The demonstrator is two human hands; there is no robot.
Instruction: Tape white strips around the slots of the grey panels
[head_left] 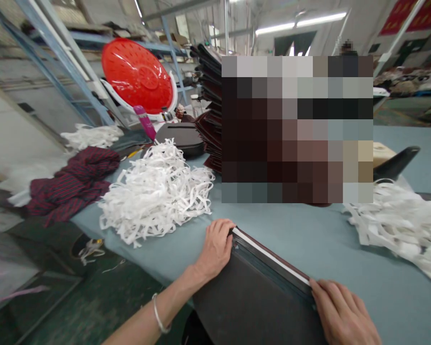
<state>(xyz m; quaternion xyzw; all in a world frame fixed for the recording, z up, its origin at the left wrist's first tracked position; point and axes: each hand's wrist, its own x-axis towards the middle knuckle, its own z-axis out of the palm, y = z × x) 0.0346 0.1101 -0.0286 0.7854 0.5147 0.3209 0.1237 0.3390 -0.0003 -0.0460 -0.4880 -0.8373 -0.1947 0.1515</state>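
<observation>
A dark brown zippered bag [251, 302] lies across the near edge of the table, and a white strip [273, 256] runs along its upper edge beside the zipper. My left hand [215, 251] grips the strip's far-left end at the bag's corner, with a thin metal bangle [158, 320] on that wrist. My right hand [339, 311] holds the opposite end of the same edge. The bag's lower part runs out of view at the bottom of the picture.
White shredded strips [156, 194] heap on the blue-grey table [273, 225], with more [398, 225] at right. Dark red striped cloth [75, 182] lies at left. Dark bags [208, 105] stack behind a pixelated block. A red round lid [138, 76] stands by metal shelving.
</observation>
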